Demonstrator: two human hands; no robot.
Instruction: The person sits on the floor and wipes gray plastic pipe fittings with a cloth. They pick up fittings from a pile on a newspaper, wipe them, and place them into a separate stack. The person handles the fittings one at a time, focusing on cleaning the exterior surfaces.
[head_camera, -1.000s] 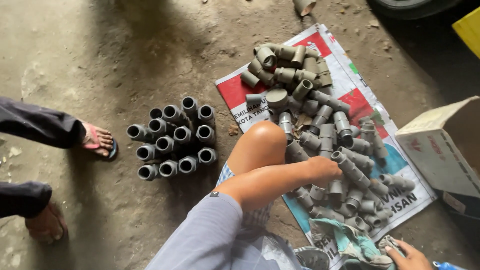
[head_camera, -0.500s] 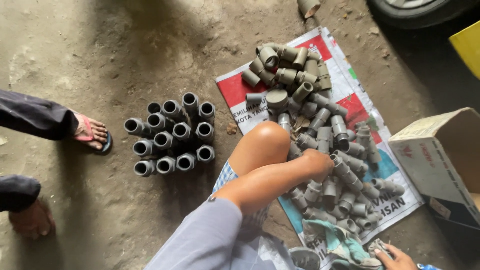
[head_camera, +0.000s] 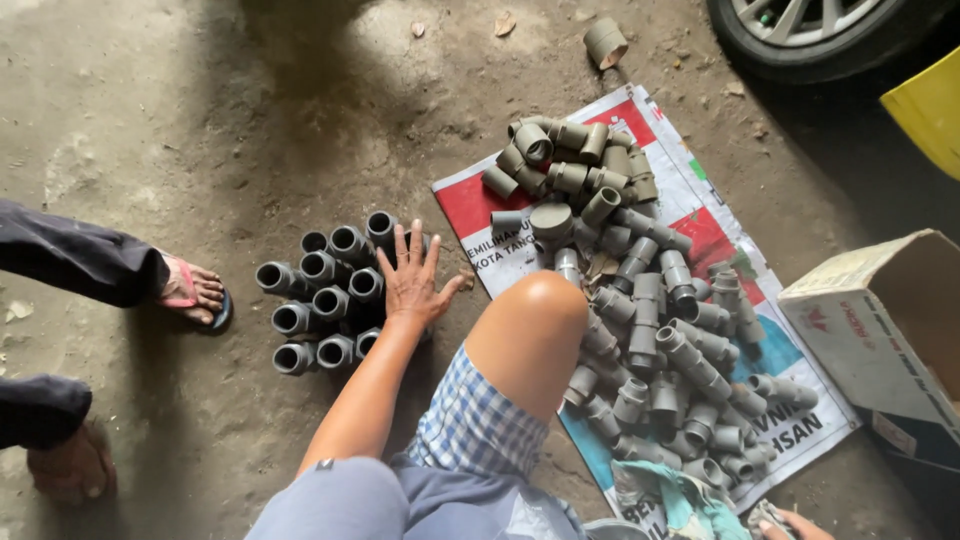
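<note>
My left hand (head_camera: 412, 280) lies flat with fingers spread on the right side of a tidy cluster of grey pipe fittings (head_camera: 320, 300) that stand upright on the concrete floor. My bare knee (head_camera: 530, 330) rises between that cluster and a loose heap of the same grey fittings (head_camera: 640, 300), piled on a printed plastic sheet (head_camera: 470, 205). Only the fingertips of my right hand (head_camera: 795, 525) show at the bottom edge, beside a small grey object. Whether they grip anything is hidden.
Another person's sandalled foot (head_camera: 195, 290) and dark trouser legs are at the left. An open cardboard box (head_camera: 880, 320) stands at the right, a car tyre (head_camera: 810, 35) and a yellow object (head_camera: 925, 110) at top right. One lone fitting (head_camera: 605, 42) lies beyond the sheet. A crumpled cloth (head_camera: 680, 505) lies below.
My left hand has left the loose heap on the sheet, swung left across my knee, and now rests spread on the upright cluster.
</note>
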